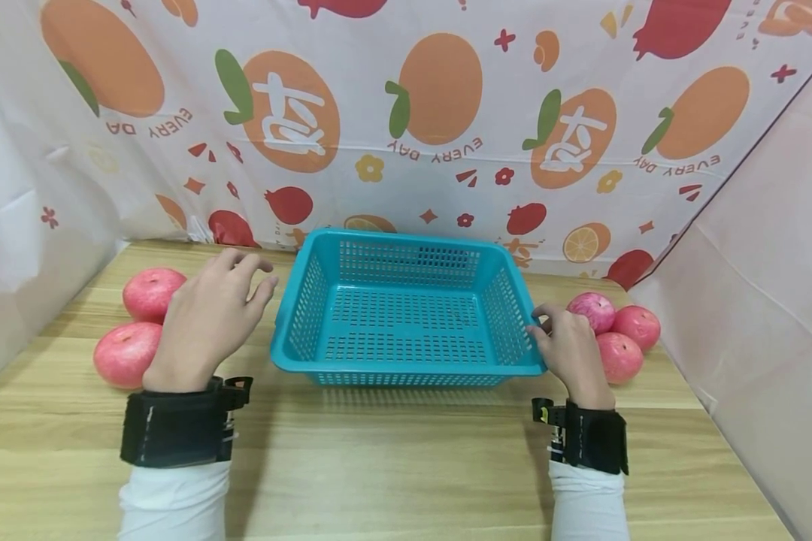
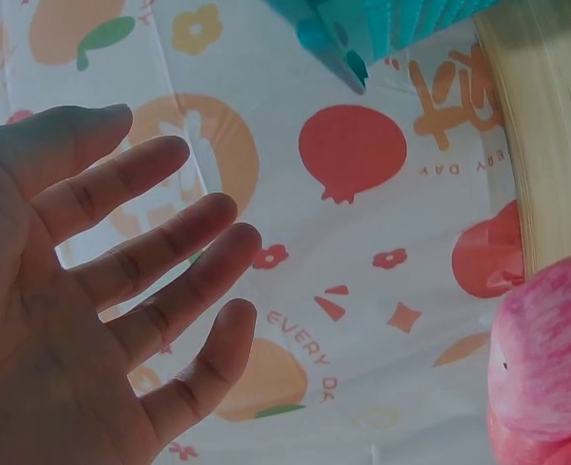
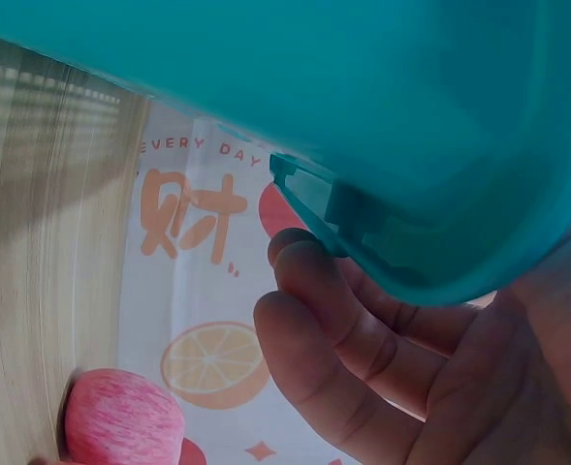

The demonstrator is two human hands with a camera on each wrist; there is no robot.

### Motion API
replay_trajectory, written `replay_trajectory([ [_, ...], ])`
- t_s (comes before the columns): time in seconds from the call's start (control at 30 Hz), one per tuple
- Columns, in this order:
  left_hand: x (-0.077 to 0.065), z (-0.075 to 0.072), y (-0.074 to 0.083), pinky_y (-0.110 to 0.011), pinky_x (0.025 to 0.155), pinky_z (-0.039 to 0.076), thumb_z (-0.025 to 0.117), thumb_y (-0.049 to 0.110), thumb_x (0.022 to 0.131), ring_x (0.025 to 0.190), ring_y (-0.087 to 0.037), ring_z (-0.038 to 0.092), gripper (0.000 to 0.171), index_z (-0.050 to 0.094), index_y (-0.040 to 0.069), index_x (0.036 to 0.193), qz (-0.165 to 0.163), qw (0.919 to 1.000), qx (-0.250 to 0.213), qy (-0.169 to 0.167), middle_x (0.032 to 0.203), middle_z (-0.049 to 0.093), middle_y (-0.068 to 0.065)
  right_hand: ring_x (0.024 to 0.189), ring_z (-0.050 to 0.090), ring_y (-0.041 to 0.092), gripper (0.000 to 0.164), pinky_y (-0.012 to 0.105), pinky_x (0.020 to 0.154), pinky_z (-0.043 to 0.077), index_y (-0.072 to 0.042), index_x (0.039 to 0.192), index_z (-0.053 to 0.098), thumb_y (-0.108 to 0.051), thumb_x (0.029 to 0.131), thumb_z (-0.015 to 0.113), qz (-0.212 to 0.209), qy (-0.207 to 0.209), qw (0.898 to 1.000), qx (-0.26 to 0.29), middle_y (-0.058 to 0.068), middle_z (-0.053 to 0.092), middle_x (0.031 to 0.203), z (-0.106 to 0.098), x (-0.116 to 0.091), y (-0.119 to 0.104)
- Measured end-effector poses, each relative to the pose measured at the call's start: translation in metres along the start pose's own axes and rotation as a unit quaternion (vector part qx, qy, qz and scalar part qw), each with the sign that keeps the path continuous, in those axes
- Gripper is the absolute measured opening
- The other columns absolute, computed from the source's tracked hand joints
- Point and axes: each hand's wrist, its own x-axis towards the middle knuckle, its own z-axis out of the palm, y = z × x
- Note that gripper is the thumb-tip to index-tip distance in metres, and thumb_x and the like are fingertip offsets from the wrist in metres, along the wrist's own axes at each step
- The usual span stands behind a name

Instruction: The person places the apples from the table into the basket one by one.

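A teal plastic basket [image 1: 406, 368] with slotted walls stands on the table, with nothing inside it. At its right end my right hand [image 1: 571, 349] grips the rim; in the right wrist view the fingers [image 3: 363, 339] curl under the basket's edge, while the thumb is hidden. My left hand [image 1: 210, 315] hovers left of the basket, apart from it, with its fingers spread and loosely bent in the left wrist view. Two pinkish-red apples, a rear one [image 1: 150, 293] and a front one [image 1: 127, 355], lie beside the left hand, partly covered by it.
Three apples sit close together right of my right hand: a streaked one [image 1: 592, 309], an outer one [image 1: 637, 327] and a front one [image 1: 619, 358]. A fruit-printed cloth [image 1: 440, 195] hangs behind the wooden table [image 1: 379, 466]. Pale sheets flank both sides.
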Motion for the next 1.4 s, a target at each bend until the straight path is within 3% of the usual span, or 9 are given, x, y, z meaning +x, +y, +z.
replay_trajectory([
  [0.23, -0.003, -0.005, -0.006, -0.061, 0.065, 0.046, 0.05, 0.023, 0.091, 0.088, -0.038, 0.049, 0.026, 0.057, 0.005, 0.108, -0.022, 0.9997, -0.011, -0.006, 0.112, 0.049, -0.02, 0.069, 0.061, 0.03, 0.028, 0.046, 0.06, 0.055, 0.004, 0.107, 0.058, -0.01, 0.084, 0.063, -0.001, -0.002, 1.0, -0.002, 0.024, 0.064, 0.086, 0.0, 0.0, 0.0],
  [0.57, -0.005, -0.008, -0.015, -0.066, 0.069, 0.042, 0.048, 0.027, 0.092, 0.096, -0.043, 0.043, 0.032, 0.054, 0.004, 0.114, -0.045, 0.9986, -0.017, -0.024, 0.119, 0.045, -0.023, 0.069, 0.061, 0.029, 0.028, 0.045, 0.06, 0.055, 0.004, 0.107, 0.058, -0.011, 0.084, 0.062, 0.0, -0.006, 1.0, -0.003, 0.023, 0.064, 0.087, 0.002, 0.0, 0.0],
  [1.0, -0.004, -0.01, -0.022, -0.067, 0.07, 0.04, 0.047, 0.03, 0.092, 0.097, -0.042, 0.042, 0.033, 0.055, 0.005, 0.112, -0.053, 0.9984, -0.021, -0.001, 0.119, 0.045, -0.023, 0.069, 0.061, 0.029, 0.027, 0.044, 0.059, 0.055, 0.004, 0.107, 0.058, -0.011, 0.085, 0.062, 0.003, -0.004, 1.0, -0.003, 0.023, 0.064, 0.086, 0.0, 0.001, -0.001],
  [1.23, -0.003, -0.011, -0.027, -0.068, 0.077, 0.036, 0.047, 0.029, 0.092, 0.102, -0.045, 0.037, 0.034, 0.055, 0.002, 0.112, -0.053, 0.9985, -0.013, 0.004, 0.12, 0.044, -0.026, 0.069, 0.061, 0.029, 0.027, 0.045, 0.06, 0.055, 0.003, 0.107, 0.058, -0.011, 0.084, 0.062, -0.001, 0.004, 1.0, 0.001, 0.023, 0.064, 0.087, 0.0, 0.001, -0.001],
  [1.4, -0.005, -0.008, -0.031, -0.07, 0.081, 0.034, 0.047, 0.029, 0.092, 0.103, -0.047, 0.035, 0.036, 0.053, 0.002, 0.115, -0.065, 0.9978, -0.003, -0.013, 0.121, 0.042, -0.028, 0.07, 0.061, 0.029, 0.027, 0.044, 0.06, 0.055, 0.004, 0.107, 0.058, -0.011, 0.084, 0.062, -0.003, 0.001, 1.0, 0.001, 0.022, 0.064, 0.087, 0.0, -0.001, 0.0],
])
